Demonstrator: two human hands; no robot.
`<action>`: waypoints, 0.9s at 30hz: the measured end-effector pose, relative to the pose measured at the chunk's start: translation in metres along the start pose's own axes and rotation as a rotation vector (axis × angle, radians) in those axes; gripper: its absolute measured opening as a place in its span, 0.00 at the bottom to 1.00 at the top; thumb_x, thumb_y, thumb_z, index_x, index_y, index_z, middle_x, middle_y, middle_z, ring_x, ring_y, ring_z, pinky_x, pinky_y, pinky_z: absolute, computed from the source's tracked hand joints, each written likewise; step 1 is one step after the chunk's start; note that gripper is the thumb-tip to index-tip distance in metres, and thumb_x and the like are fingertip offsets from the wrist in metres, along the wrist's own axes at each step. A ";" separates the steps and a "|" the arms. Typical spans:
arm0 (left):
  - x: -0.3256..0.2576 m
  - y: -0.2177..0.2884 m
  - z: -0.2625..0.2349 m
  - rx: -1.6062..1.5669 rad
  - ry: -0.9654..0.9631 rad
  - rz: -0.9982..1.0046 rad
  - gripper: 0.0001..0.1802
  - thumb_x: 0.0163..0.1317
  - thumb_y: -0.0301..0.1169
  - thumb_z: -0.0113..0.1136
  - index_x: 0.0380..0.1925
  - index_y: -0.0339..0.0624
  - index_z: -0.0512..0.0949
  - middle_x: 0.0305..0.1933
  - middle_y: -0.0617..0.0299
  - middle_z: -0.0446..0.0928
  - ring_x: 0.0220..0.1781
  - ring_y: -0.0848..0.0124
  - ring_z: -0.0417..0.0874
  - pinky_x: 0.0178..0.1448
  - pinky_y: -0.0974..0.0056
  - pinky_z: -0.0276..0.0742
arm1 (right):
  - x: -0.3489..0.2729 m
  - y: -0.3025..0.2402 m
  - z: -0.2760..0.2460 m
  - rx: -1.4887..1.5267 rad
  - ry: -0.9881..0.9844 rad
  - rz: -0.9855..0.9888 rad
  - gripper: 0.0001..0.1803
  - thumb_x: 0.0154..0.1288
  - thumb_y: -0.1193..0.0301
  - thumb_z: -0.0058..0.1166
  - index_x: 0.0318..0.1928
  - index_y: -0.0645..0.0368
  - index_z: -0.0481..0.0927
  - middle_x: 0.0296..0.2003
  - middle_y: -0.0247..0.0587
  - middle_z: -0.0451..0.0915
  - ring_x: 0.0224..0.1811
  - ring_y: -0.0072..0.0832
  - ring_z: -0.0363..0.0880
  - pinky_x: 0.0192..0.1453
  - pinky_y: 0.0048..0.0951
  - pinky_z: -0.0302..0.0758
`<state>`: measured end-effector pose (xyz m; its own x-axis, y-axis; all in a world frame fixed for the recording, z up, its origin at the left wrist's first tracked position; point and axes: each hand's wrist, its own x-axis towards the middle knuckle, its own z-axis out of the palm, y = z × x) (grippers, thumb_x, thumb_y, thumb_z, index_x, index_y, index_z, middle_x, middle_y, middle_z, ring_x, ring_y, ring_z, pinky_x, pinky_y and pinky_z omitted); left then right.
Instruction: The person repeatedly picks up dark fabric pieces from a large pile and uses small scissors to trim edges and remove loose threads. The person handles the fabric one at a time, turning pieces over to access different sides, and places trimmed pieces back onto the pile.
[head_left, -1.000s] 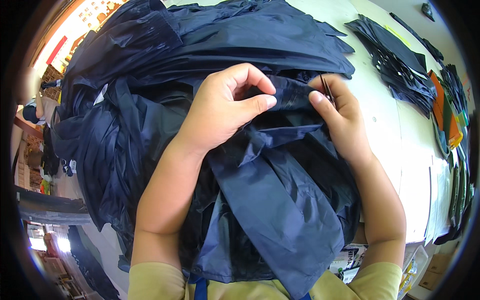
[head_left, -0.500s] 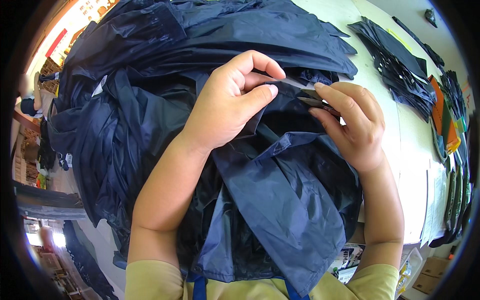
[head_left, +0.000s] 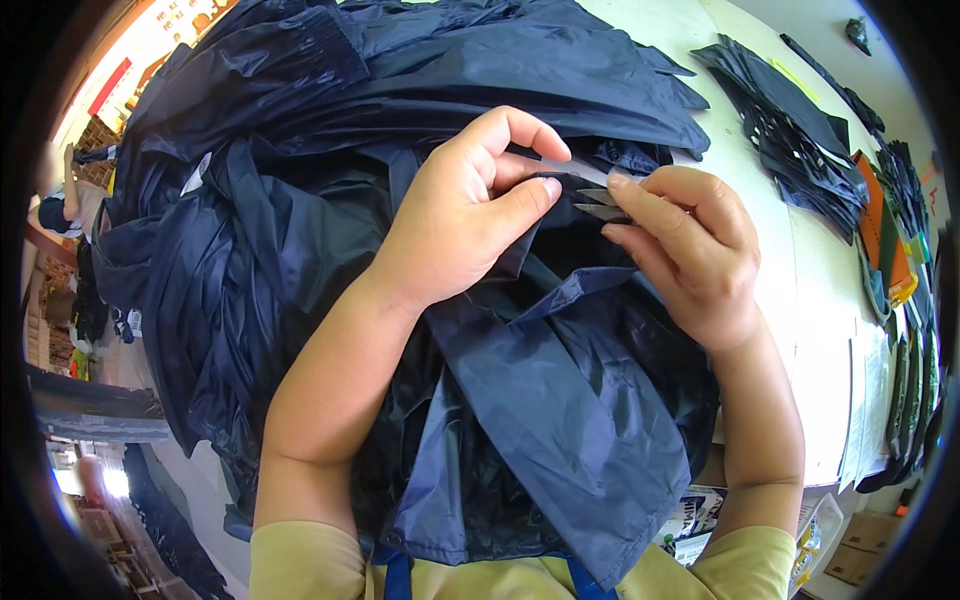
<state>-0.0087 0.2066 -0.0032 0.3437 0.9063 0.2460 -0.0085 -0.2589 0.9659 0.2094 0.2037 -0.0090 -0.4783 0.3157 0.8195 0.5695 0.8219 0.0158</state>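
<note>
The left hand [head_left: 455, 225] is pinching a navy jacket [head_left: 540, 400] edge, grip closed; the right hand [head_left: 690, 250] is gripping small thread snips [head_left: 600, 203], seemingly trimming a stray thread, so the blades need careful placing.

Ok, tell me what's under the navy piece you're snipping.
Under the navy piece lies a heap of navy garments on the white table. The left hand and right hand cover the spot by the thread snips.

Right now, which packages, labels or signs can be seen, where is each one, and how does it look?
Red sign: far upper left, a slanted red strip.
White label: sewn on the navy fabric pile, left side, small rectangle.
Printed packages: lower right beside the right forearm, white with dark print.
Cardboard box: bottom right corner, brown.
</note>
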 end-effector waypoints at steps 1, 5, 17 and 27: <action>0.000 0.000 0.000 -0.006 -0.010 -0.004 0.11 0.62 0.20 0.54 0.44 0.37 0.70 0.32 0.67 0.77 0.34 0.87 0.72 0.41 0.79 0.66 | 0.000 0.000 0.001 -0.020 0.003 -0.023 0.19 0.43 0.73 0.68 0.40 0.59 0.83 0.35 0.35 0.77 0.27 0.27 0.75 0.30 0.27 0.70; 0.000 -0.001 0.001 -0.017 -0.010 -0.003 0.10 0.62 0.21 0.54 0.44 0.38 0.70 0.31 0.68 0.77 0.34 0.87 0.71 0.41 0.79 0.66 | 0.003 -0.006 -0.003 -0.083 -0.050 -0.069 0.18 0.43 0.75 0.68 0.40 0.60 0.83 0.34 0.36 0.77 0.28 0.29 0.76 0.30 0.27 0.71; 0.003 -0.008 -0.004 -0.296 0.021 -0.028 0.06 0.62 0.23 0.55 0.39 0.40 0.72 0.34 0.70 0.74 0.34 0.86 0.70 0.41 0.79 0.67 | -0.002 0.006 0.004 0.062 0.052 0.022 0.18 0.42 0.76 0.68 0.39 0.60 0.83 0.32 0.37 0.77 0.28 0.31 0.76 0.30 0.28 0.72; 0.001 -0.007 -0.004 -0.286 -0.011 -0.048 0.05 0.62 0.24 0.55 0.37 0.42 0.71 0.33 0.72 0.70 0.34 0.86 0.67 0.40 0.79 0.65 | -0.004 0.005 0.007 0.186 0.015 0.059 0.16 0.45 0.76 0.68 0.39 0.59 0.83 0.34 0.38 0.77 0.30 0.31 0.77 0.32 0.28 0.74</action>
<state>-0.0123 0.2102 -0.0091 0.3603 0.9112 0.1996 -0.2556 -0.1093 0.9606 0.2094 0.2103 -0.0159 -0.4369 0.3600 0.8243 0.4623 0.8760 -0.1375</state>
